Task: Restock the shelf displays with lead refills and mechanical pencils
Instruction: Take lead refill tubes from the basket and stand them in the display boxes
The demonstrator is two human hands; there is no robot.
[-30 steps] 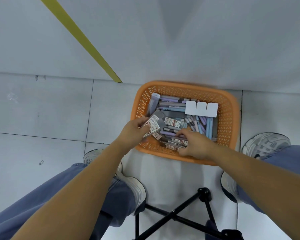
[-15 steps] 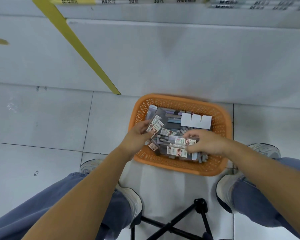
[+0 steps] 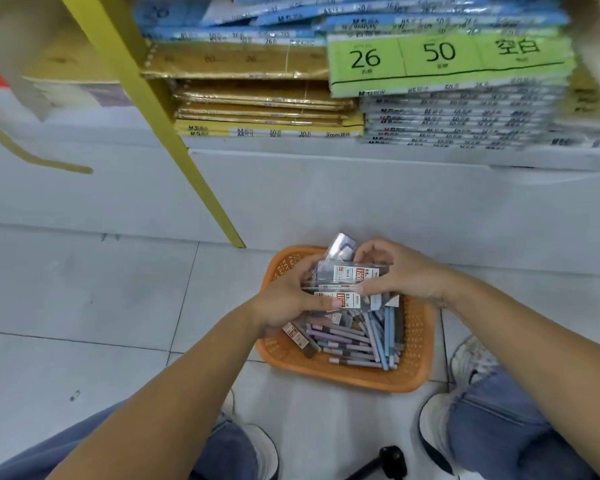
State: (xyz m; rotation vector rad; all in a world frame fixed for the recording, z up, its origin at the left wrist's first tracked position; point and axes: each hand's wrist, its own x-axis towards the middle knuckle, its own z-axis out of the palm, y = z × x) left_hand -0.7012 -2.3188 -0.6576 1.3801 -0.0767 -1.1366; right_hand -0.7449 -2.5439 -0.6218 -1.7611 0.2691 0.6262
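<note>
head view: 1 orange basket (image 3: pixel 343 377) w/ many pencils (image 3: pixel 357 341); left hand (image 3: pixel 288 303) & right hand (image 3: pixel 407 271) both curl round approx 3 lead refill packs (image 3: pixel 350 273) above it.

Yellow post (image 3: pixel 170 133) slants down to the tiled floor (image 3: pixel 84 306). Right of it, gold packs (image 3: pixel 257 98) sit stacked beside grey packs (image 3: pixel 458 119), with a green pack (image 3: pixel 444 64) on top of those.
</note>
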